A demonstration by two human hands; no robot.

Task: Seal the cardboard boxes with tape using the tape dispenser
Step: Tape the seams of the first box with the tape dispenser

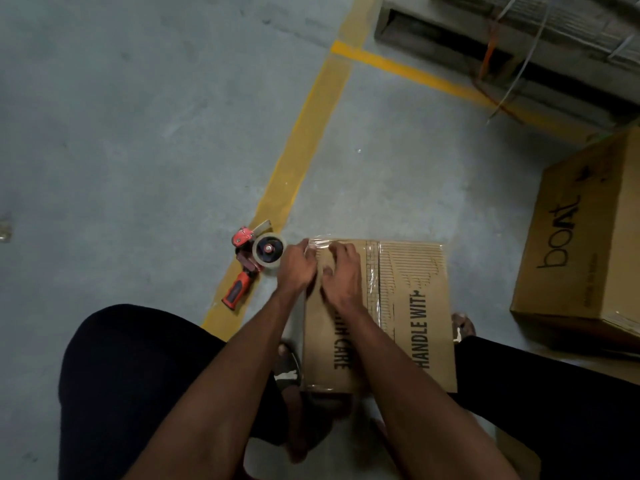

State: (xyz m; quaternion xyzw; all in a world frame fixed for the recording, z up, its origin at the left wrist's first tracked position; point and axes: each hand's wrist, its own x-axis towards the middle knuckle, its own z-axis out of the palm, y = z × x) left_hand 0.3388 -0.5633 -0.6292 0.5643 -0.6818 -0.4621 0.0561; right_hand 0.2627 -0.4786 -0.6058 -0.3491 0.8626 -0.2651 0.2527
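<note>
Dim, even light; soft focus, wide-angle bending toward edges.

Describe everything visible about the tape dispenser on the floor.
The tape dispenser lies on its side on the grey concrete floor, partly over a yellow floor line, just left of the cardboard box. It has a red and black handle pointing toward the person, a red head at the far end, and a roll of clear-looking tape on a dark hub. Neither hand holds it; the left hand is close beside the roll.
</note>
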